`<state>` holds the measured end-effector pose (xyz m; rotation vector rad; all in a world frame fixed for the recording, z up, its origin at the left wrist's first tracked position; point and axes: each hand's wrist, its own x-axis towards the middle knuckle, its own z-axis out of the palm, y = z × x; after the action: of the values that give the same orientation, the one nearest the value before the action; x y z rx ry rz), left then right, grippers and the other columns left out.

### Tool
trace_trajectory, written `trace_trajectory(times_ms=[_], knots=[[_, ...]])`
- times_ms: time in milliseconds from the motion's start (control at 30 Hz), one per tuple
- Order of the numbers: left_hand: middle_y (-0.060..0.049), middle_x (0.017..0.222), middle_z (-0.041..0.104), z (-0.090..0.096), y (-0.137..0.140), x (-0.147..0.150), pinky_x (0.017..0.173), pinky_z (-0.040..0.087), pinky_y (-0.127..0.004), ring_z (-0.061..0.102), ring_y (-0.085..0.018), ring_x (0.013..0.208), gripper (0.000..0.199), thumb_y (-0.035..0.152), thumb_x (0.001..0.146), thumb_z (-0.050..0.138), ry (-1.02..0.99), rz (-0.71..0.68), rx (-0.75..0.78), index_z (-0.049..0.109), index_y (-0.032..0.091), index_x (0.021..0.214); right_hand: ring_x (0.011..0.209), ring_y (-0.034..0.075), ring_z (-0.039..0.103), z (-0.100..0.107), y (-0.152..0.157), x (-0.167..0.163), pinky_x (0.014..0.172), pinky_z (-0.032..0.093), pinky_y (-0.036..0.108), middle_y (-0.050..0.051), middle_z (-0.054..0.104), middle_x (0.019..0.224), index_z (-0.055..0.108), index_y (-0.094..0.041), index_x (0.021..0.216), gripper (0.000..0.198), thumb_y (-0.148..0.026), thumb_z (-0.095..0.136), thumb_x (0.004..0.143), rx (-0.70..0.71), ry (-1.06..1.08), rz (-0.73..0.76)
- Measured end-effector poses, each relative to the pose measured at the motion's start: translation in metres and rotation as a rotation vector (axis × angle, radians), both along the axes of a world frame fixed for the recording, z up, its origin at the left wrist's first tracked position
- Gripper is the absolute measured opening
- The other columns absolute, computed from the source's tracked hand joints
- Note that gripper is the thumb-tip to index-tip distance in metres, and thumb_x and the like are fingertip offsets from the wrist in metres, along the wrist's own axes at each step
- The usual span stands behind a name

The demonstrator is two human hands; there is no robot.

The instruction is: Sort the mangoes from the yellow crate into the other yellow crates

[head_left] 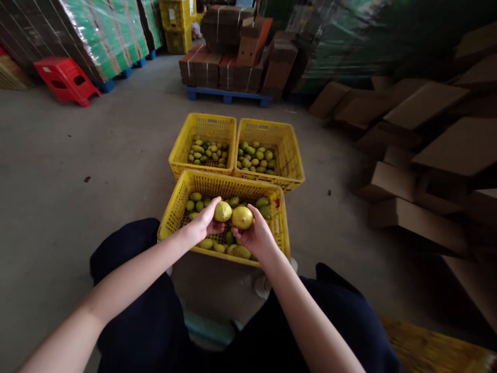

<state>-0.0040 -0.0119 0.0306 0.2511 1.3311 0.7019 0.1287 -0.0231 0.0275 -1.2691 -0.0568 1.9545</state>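
Above the near yellow crate (174,220), my left hand (207,220) is closed round a yellow-green lemon (222,211). Right beside it, my right hand (258,233) grips a larger, yellower lemon (242,217). The two fruits are side by side at nearly the same height, and they look close to touching. Below my hands, several green and yellow lemons (241,252) lie in the near crate, partly hidden by my hands and wrists.
Two more yellow crates (176,150) (291,150) with smaller fruit stand just beyond. A red stool (66,80) is at the far left. Flattened cartons lie on a blue pallet (229,96) behind. Open cardboard boxes (419,223) are heaped along the right.
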Motion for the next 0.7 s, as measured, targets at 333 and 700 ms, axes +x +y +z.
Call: trace_trajectory(times_ms=[333,700], knots=[[0.002,0.053,0.053,-0.004,-0.001,-0.002,0.039,0.042,-0.020,0.047,-0.009,0.039,0.037,0.046,0.092,0.049,-0.025,-0.034,0.027,0.055,0.016,0.070,0.036,0.012,0.051,0.002,0.000,0.001,0.030,0.041,0.021,0.000,0.059,0.050,0.055,-0.017,0.075,0.026,-0.035,0.046,0.091,0.012,-0.013,-0.016],[-0.003,0.094,0.066,0.002,0.002,-0.009,0.063,0.050,-0.024,0.061,-0.015,0.079,0.011,0.024,0.088,0.053,-0.138,0.034,0.324,0.062,0.020,0.095,0.051,0.015,0.059,0.000,0.001,0.002,0.039,0.049,0.025,0.000,0.069,0.066,0.064,-0.021,0.083,0.011,-0.031,0.065,0.081,0.189,-0.090,-0.077]])
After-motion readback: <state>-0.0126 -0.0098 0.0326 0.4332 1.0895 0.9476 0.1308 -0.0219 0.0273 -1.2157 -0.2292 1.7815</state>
